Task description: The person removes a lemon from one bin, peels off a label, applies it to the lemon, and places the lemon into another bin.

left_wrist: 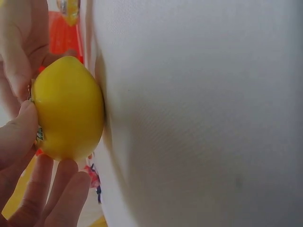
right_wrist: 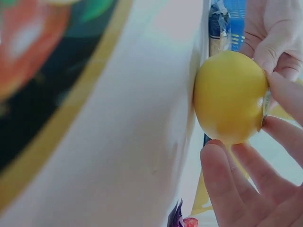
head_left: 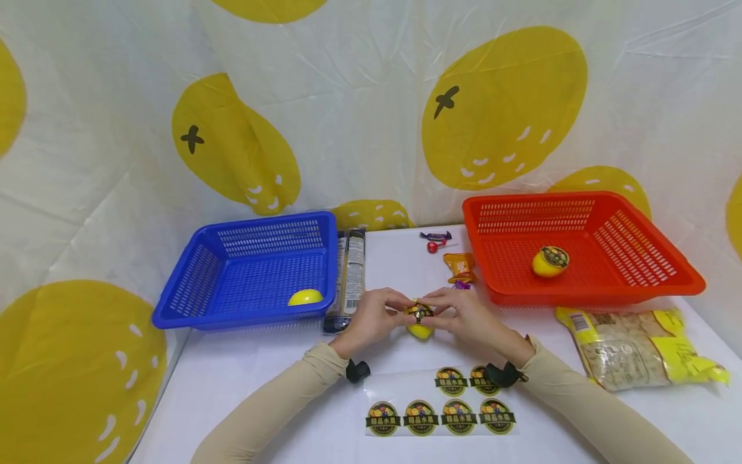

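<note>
In the head view a yellow lemon (head_left: 420,332) rests on the white table, with a round dark fruit sticker (head_left: 421,310) on its upper face. My left hand (head_left: 371,319) holds it from the left, thumb at the sticker and fingers against the lemon's far side. From the right, my right hand (head_left: 471,320) grips it too, its digits at the sticker's edge and on the peel. Both wrist views show the lemon (left_wrist: 71,111) touching the table, the sticker (right_wrist: 265,108) seen edge-on. Nearest the forearms lies a clear sheet (head_left: 400,385) bearing several such stickers.
A blue basket (head_left: 191,274) at left contains one lemon (head_left: 305,297). The red basket (head_left: 585,298) at right has a stickered lemon (head_left: 547,264). Between them lie a long dark packet (head_left: 351,270), a lollipop (head_left: 433,246) and wrapped sweets (head_left: 459,265). A yellow-and-clear bag (head_left: 632,351) lies front right.
</note>
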A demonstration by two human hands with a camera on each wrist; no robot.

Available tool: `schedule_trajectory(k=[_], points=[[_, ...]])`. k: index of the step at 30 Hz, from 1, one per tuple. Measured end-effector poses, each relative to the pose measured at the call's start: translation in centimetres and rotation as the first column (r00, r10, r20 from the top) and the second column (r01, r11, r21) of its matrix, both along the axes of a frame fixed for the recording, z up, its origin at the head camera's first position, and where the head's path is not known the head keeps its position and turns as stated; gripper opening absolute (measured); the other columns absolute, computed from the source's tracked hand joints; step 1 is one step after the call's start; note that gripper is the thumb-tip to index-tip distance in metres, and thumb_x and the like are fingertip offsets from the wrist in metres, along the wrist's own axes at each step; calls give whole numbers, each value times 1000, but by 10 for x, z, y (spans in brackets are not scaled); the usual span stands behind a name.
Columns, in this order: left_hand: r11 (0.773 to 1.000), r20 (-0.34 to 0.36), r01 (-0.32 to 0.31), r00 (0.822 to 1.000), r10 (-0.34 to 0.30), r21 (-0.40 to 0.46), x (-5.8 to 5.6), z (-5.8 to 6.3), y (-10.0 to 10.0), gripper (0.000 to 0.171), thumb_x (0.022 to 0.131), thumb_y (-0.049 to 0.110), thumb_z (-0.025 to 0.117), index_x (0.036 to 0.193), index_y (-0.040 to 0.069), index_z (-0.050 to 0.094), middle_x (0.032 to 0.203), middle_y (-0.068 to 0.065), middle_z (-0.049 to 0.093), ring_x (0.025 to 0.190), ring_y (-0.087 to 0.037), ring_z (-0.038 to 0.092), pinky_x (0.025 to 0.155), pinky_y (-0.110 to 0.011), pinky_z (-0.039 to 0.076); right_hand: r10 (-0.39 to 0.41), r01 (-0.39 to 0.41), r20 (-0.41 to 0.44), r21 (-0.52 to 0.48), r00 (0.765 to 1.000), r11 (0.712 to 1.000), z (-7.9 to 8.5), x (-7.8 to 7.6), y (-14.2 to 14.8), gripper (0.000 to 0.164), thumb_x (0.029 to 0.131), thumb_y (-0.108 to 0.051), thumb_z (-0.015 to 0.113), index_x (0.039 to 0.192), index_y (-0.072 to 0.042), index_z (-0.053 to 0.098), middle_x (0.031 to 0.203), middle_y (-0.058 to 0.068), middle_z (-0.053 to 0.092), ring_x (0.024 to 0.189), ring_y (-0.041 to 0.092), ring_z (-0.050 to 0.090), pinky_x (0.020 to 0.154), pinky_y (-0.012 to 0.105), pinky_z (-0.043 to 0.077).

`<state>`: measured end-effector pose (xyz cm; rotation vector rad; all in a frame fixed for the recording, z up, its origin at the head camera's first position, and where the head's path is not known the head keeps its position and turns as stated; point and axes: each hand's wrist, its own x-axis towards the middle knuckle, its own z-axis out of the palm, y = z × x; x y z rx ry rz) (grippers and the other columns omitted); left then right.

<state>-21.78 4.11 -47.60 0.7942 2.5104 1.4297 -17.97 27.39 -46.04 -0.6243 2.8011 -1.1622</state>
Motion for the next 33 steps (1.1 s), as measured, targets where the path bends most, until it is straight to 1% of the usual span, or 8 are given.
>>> schedule_trajectory(k=[4,9,12,16,19,27,31,33], points=[[1000,-19,3,1000,-3,-14,1,1,0,26,84,22,86,108,15,81,108,-1,78,98,-17,74,80,-19,59,6,-6,-24,21,1000,1000,0,0,-3,42,89,-33,80,126,-14,74,121,3,72,102,18,69,81,33,60],[1000,-17,4,1000,-4,-19,0,1,0,26,84,21,86,109,14,81,108,-1,77,99,-17,74,81,-18,59,-24,24,20,9,1000,1000,-1,-3,-4,42,86,-31,82,124,-14,75,119,3,71,95,18,69,69,24,55],[1000,-21,12,1000,-12,-13,-1,0,-1,27,84,20,86,110,15,80,109,-2,77,99,-17,74,80,-18,59,-30,30,27,-8,999,1000,-3,-3,-4,43,86,-31,83,125,-14,75,119,4,70,94,18,69,62,23,55],[1000,-23,20,1000,-20,-8,-2,-1,-1,29,84,19,85,112,16,80,110,-2,77,99,-17,74,80,-18,59,-18,19,-27,22,999,1000,-3,-3,-4,43,87,-33,82,126,-18,74,116,2,70,92,16,70,73,30,59],[1000,-24,18,1000,-19,-12,-1,-1,0,29,85,19,85,113,15,80,110,-2,77,100,-18,74,81,-19,59,-12,16,-64,73,998,997,-3,-1,-4,46,88,-36,80,130,-20,72,117,1,69,95,17,69,84,37,56],[999,-46,9,999,-11,-41,0,-1,1,29,86,22,84,114,15,80,112,-2,77,101,-17,74,82,-19,59,8,14,-122,181,992,983,-3,1,-4,45,92,-38,75,133,-22,69,119,-1,68,107,18,63,88,36,52],[998,-59,-18,998,14,-56,0,-1,1,28,85,22,85,111,15,80,111,-2,78,101,-17,73,81,-19,59,20,5,-138,176,990,984,-3,1,-5,44,92,-34,76,133,-19,68,119,2,69,107,19,63,86,36,51],[998,-69,-26,997,22,-59,-1,-1,2,27,84,22,86,110,15,81,110,-1,78,101,-16,73,81,-19,59,15,4,-117,165,993,986,-3,1,-3,46,91,-33,76,134,-19,68,120,3,69,107,20,64,87,36,51]])
